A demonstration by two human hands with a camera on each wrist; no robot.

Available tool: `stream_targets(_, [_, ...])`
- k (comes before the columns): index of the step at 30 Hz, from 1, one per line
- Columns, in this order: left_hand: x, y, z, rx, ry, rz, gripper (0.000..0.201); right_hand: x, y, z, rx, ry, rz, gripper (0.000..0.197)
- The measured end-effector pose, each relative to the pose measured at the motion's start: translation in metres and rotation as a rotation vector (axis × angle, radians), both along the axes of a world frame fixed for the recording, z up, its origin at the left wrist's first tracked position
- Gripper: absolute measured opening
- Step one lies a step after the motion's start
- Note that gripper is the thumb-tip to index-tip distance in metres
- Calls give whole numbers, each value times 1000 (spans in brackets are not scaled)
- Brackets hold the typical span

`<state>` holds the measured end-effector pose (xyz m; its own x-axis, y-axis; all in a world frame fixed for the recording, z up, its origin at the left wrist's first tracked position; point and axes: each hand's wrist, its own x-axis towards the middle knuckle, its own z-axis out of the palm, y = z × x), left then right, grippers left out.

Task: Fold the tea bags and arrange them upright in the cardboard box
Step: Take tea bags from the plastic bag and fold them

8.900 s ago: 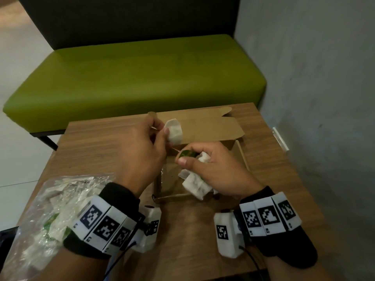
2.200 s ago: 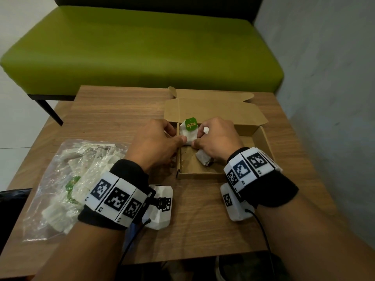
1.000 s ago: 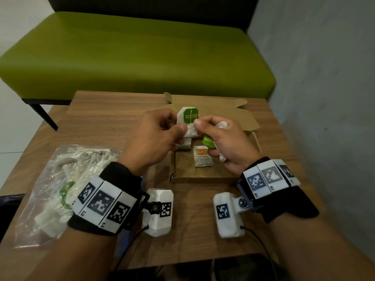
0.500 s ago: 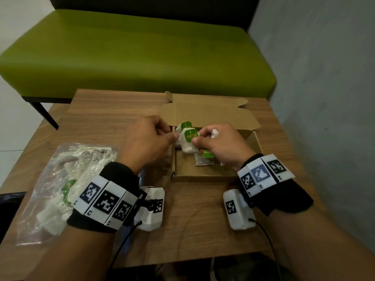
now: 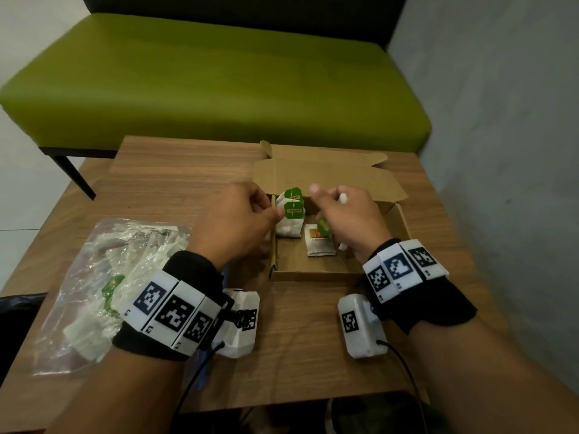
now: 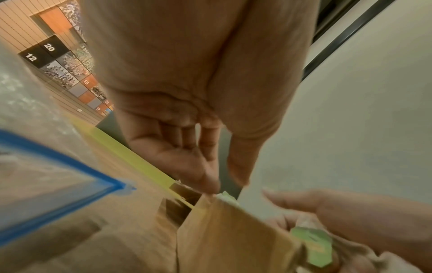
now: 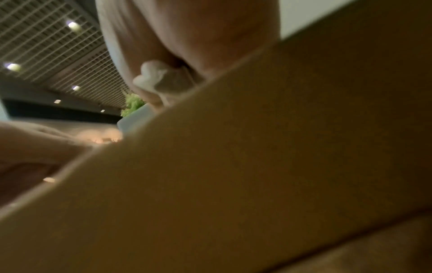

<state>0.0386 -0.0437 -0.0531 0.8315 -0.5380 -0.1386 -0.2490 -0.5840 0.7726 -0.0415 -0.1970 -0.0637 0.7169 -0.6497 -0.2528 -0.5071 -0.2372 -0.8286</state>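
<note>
**Second bag stood in box**

Two folded bags (image 5: pixel 289 216) now stand upright at the box's (image 5: pixel 313 270) far-left corner; half a second ago the front one was still between both hands. Left hand (image 5: pixel 238 220) fingertips pinch it at the wall. Right hand (image 5: pixel 344 214) has drawn back, fingers curled round more bags (image 5: pixel 343 198). One flat bag (image 5: pixel 319 245) lies mid-box, still to stand. Plastic pouch (image 5: pixel 103 283) holds the rest.

In the right wrist view a blurry brown cardboard box (image 7: pixel 257 166) wall fills most of the picture and hides most of the right hand (image 7: pixel 187 37). The plastic bag (image 5: pixel 103 286) is partly covered by the left arm. Its tea bags are too blurry to count.
</note>
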Motion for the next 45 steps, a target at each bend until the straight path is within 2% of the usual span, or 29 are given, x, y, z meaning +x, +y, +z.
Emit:
stream_targets(2, [-4, -2, 11, -66, -108, -34, 20, 0, -1, 4, 165, -84, -98, 51])
stream_targets(4, [-11, -6, 19, -170, -92, -89, 26, 1, 1, 11, 378, -177, -146, 57])
stream_targets(6, [-18, -9, 23, -212, -5, -122, 30, 4, 7, 20, 510, -247, -131, 59])
stream_targets(9, [-23, -13, 19, -221, 153, -167, 30, 7, 16, 29, 559, -297, -52, 62])
stream_targets(13, [-18, -11, 13, -290, 326, -133, 30, 7, 20, 33, 707, -364, -43, 58])
stream_targets(14, [-17, -11, 13, -302, 319, -115, 30, 7, 20, 33, 745, -383, -59, 58])
stream_targets(18, [-18, -12, 16, -329, 9, -59, 33, 7, 22, 30, 873, -438, -133, 56])
stream_targets(22, [-25, -14, 20, -271, 97, -185, 26, 10, 22, 26, 925, -455, -186, 54])
stream_targets(26, [-22, -15, 13, -319, 75, -154, 12, 8, 21, 24, 987, -431, -116, 44])
stream_targets(29, [-15, -12, 13, -391, 111, -92, 9, 8, 16, 16, 987, -408, -131, 46])
stream_targets(32, [-10, -9, 13, -476, 183, -37, 14, 4, 5, 13, 933, -427, -259, 25])
stream_targets(34, [-8, -7, 14, -511, 204, -25, 15, -6, 1, 17, 800, -438, -174, 24])
stream_targets(38, [-9, -8, 16, -563, 206, -12, 17, -20, 6, 20, 513, -349, 147, 12])
stream_targets(41, [-11, -7, 19, -576, 243, -31, 20, -19, 8, 17, 441, -344, 143, 17])
stream_targets(45, [-6, -2, 18, -516, 262, -90, 28, -20, 6, 17, 377, -380, 154, 13])
